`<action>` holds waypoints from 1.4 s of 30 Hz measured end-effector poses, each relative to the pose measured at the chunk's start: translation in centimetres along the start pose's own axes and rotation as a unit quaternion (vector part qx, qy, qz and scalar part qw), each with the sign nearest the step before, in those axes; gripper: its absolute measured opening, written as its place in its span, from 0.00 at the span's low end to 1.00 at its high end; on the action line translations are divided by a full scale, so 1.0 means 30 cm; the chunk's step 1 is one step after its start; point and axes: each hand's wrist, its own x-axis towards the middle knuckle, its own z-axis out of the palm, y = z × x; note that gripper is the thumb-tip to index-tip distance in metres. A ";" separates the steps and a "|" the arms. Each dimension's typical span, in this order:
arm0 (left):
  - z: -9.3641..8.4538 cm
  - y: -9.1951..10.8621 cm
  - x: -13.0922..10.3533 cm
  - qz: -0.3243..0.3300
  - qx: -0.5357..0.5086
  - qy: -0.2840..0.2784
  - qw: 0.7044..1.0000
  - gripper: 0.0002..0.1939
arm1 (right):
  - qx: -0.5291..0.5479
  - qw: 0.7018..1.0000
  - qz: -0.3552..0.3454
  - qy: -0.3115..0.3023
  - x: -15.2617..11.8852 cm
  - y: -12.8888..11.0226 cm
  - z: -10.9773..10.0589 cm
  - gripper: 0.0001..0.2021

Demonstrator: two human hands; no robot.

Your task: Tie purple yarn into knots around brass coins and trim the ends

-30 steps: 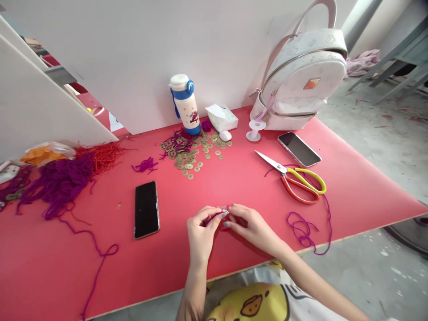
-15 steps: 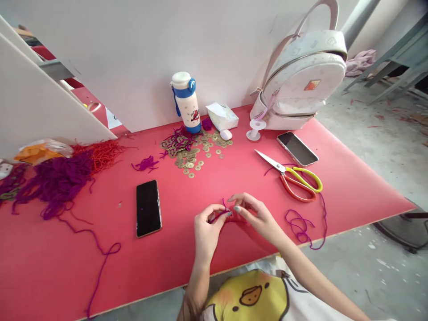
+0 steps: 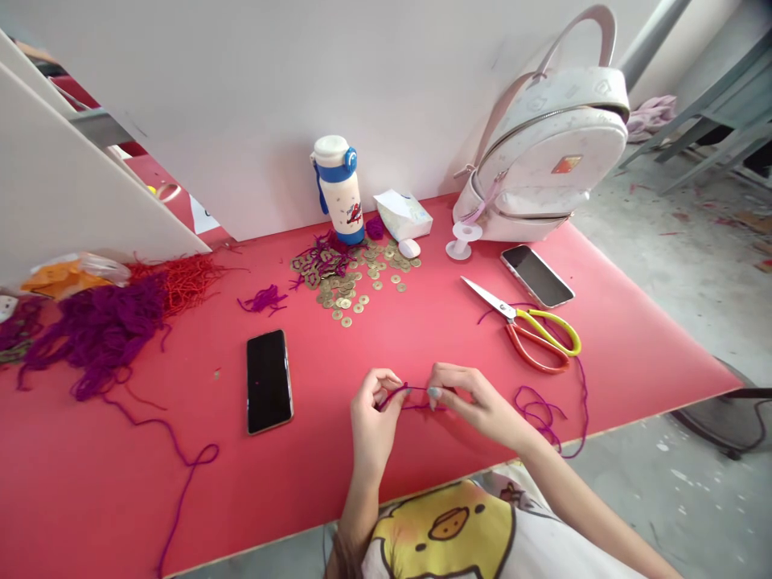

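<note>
Between my hands, just above the red table [image 3: 338, 458], runs a purple yarn [image 3: 416, 388]. My left hand [image 3: 375, 406] pinches it between thumb and fingers, with a small knot or loop at the fingertips. My right hand [image 3: 464, 398] pinches the other end and holds it taut, thumb against the forefinger. A second strand hangs just below, between the two hands. To the right lie loose purple yarn [image 3: 539, 408] in loops and scissors [image 3: 512, 314] with one yellow and one red handle.
Brass coins [image 3: 343, 293] with holes lie before a white-and-blue bottle [image 3: 341, 193]. One phone [image 3: 268, 382] lies to the left, another phone [image 3: 536, 275] to the right. A backpack [image 3: 548, 161], an empty spool [image 3: 463, 240] and a purple yarn pile [image 3: 100, 326] stand around.
My right hand has closed on the yarn end that stood up at my left fingertips and drawn it to the right. My left hand stays nearly in place.
</note>
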 end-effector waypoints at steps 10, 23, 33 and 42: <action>0.008 0.001 0.004 0.026 0.046 -0.063 0.997 0.07 | 0.155 0.988 0.001 0.023 0.027 0.000 -0.022 0.22; -0.014 0.002 0.025 0.029 -0.031 -0.051 0.998 0.10 | -0.107 0.961 -0.014 0.255 0.112 0.049 -0.005 0.07; -0.029 -0.039 0.042 0.031 -0.047 0.035 0.998 0.12 | -0.103 0.992 0.019 0.073 0.084 0.034 0.122 0.11; -0.061 0.012 0.049 0.161 0.178 -0.026 0.970 0.07 | -0.173 0.979 -0.112 -0.003 0.095 -0.015 0.018 0.13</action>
